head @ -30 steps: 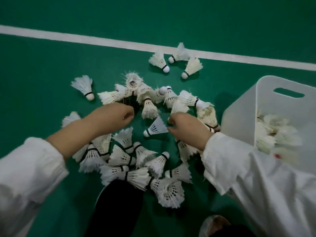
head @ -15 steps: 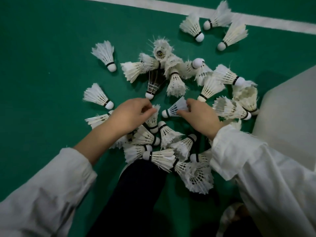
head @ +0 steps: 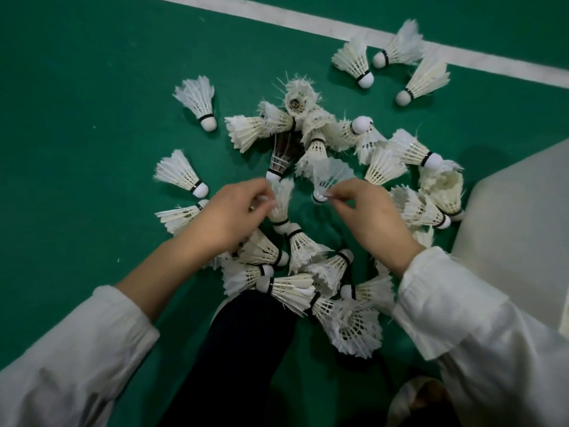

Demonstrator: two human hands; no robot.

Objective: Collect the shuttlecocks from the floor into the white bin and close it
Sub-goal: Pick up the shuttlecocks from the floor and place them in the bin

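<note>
Several white feather shuttlecocks lie scattered on the green floor [head: 77, 87] around both hands. My right hand [head: 369, 217] pinches one white shuttlecock [head: 331, 177] by its cork end, feathers pointing away from me. My left hand [head: 234, 214] has its fingertips closed on the feathers of another shuttlecock [head: 281, 204] that lies with its cork toward me. One dark-feathered shuttlecock [head: 284, 155] rests just beyond the left hand. The white bin [head: 523, 235] stands at the right edge; only its outer wall shows and its inside is hidden.
A white court line [head: 277, 18] crosses the floor at the top. Three shuttlecocks [head: 357, 61] lie apart near that line. My dark trouser leg [head: 240, 359] and a shoe [head: 412, 399] are at the bottom, between my white sleeves.
The view has tilted down and left, pushing the bin to the edge. My right hand has lifted its shuttlecock from the floor. My left hand has closed on a shuttlecock's feathers.
</note>
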